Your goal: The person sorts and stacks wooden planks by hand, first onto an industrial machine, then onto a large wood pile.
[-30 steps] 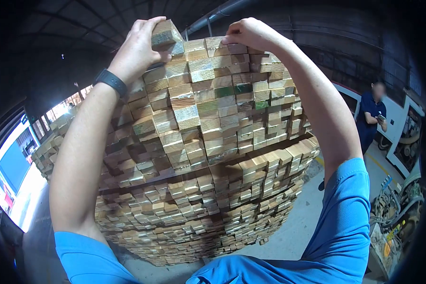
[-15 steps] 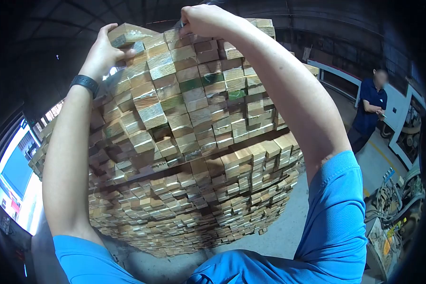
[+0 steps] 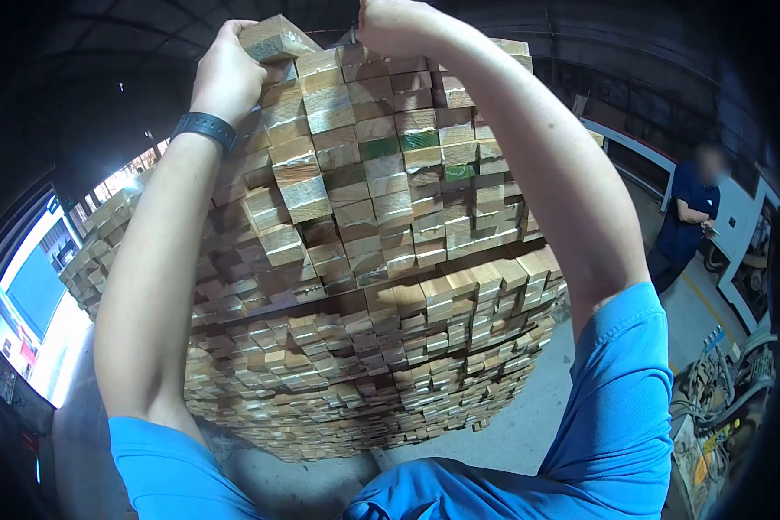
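Note:
A tall stack of wooden blocks [image 3: 355, 208] fills the middle, the ends of the pieces facing me. At its top left, my left hand [image 3: 228, 74], below which I wear a dark wristband, grips a wooden block [image 3: 276, 39] that lies over the top row. My right hand [image 3: 394, 26] is at the top edge of the stack, right of that block. Its fingers are bent down behind the edge and mostly hidden, so what they hold cannot be made out. A few block ends show green marks.
A person [image 3: 693, 208] in dark clothes stands at the right beside a white machine [image 3: 741, 212]. Hoses and cables [image 3: 737, 381] lie at the lower right. Grey floor [image 3: 511, 433] shows below the stack. A bright doorway [image 3: 39, 303] opens at the far left.
The view has shifted a little. My left hand has moved up and right, now wrapped round the block, which sits higher against the top row. My right hand stays at the top edge.

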`<state>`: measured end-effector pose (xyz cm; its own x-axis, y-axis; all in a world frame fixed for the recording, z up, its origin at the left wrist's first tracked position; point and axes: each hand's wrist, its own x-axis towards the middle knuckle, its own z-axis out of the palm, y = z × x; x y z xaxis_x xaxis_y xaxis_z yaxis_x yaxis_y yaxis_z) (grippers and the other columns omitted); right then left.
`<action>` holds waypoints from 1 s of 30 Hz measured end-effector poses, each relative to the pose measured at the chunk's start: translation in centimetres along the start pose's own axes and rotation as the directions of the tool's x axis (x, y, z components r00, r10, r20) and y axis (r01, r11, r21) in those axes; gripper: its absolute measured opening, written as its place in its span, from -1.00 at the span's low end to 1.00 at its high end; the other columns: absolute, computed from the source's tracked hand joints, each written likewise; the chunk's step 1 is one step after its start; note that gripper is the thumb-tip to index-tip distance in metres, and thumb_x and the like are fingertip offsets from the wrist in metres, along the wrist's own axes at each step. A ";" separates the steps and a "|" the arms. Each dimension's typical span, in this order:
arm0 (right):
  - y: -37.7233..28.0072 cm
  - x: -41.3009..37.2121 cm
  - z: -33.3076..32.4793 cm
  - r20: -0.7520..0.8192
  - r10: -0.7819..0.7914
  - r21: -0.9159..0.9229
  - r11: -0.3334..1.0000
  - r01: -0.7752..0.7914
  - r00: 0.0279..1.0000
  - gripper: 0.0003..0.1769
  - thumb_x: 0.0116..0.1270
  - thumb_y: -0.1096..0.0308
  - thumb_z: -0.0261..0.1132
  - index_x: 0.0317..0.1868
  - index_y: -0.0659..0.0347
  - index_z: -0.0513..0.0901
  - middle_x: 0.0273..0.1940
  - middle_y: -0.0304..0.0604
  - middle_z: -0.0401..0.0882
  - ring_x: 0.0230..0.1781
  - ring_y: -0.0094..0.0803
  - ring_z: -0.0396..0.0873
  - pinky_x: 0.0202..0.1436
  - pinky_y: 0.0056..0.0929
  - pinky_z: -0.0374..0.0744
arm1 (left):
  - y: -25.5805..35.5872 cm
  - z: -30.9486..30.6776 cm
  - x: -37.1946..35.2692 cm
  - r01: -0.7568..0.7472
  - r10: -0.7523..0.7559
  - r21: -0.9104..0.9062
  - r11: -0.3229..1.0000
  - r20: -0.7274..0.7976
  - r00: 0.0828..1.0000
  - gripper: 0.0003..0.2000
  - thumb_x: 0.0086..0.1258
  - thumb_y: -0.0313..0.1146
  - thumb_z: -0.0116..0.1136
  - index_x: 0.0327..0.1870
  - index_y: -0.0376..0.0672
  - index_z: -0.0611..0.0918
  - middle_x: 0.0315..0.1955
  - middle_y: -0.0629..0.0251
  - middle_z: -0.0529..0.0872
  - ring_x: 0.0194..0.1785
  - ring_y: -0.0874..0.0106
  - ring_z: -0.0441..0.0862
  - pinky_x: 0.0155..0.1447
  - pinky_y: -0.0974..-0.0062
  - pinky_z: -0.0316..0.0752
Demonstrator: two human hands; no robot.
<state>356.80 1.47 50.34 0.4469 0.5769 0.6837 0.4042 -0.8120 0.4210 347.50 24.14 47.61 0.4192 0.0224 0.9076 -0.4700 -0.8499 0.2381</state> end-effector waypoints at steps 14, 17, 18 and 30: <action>-3.3 -15.7 -16.2 -0.050 0.424 0.726 0.638 -0.259 0.905 -0.35 0.54 -0.14 0.24 0.20 0.37 0.59 0.01 0.01 0.71 -0.05 -0.27 0.67 0.07 -0.24 0.62 | 13.1 -11.8 -9.3 -0.070 0.173 -0.404 0.912 0.226 0.959 -0.56 0.34 -0.30 0.34 0.16 -0.25 0.48 -0.21 0.22 0.65 -0.29 0.44 0.63 -0.21 0.50 0.61; -3.4 -16.7 -15.9 0.154 0.485 0.873 0.341 -0.348 0.861 -0.28 0.56 -0.25 0.16 0.18 0.36 0.58 -0.05 0.02 0.68 -0.11 -0.27 0.64 0.17 -0.16 0.59 | 13.2 -14.8 -8.4 0.178 0.056 -0.453 0.874 0.457 0.888 -0.19 0.38 0.37 0.21 0.30 -0.27 0.50 -0.04 -0.02 0.63 -0.09 0.20 0.67 -0.05 0.31 0.69; -0.9 -15.7 -13.7 0.194 0.510 0.847 0.343 -0.405 0.838 -0.22 0.55 -0.30 0.13 0.22 0.39 0.56 -0.09 0.04 0.65 -0.14 -0.25 0.63 0.15 -0.10 0.64 | 12.2 -15.0 -8.1 0.262 0.011 -0.476 0.840 0.497 0.868 -0.05 0.32 0.46 0.13 0.40 -0.28 0.32 0.13 -0.10 0.39 0.11 0.10 0.42 0.11 0.14 0.51; -1.3 -15.4 -8.6 0.468 0.155 0.811 -0.468 -0.352 0.870 -0.23 0.55 -0.17 0.19 0.38 0.41 0.43 0.04 0.29 0.69 0.11 0.04 0.74 0.03 -0.17 0.85 | 7.8 -8.5 -3.1 0.828 -0.048 -0.543 0.142 0.831 0.554 -0.11 0.27 0.67 -0.17 0.19 0.03 0.67 0.25 0.07 0.67 0.37 -0.17 0.50 0.23 -0.76 0.14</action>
<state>342.54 -7.06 44.38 0.8247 0.4174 0.3816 0.3005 0.2482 -0.9209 335.97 21.95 49.62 0.9005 -0.3843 0.2037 -0.1416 0.1838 0.9727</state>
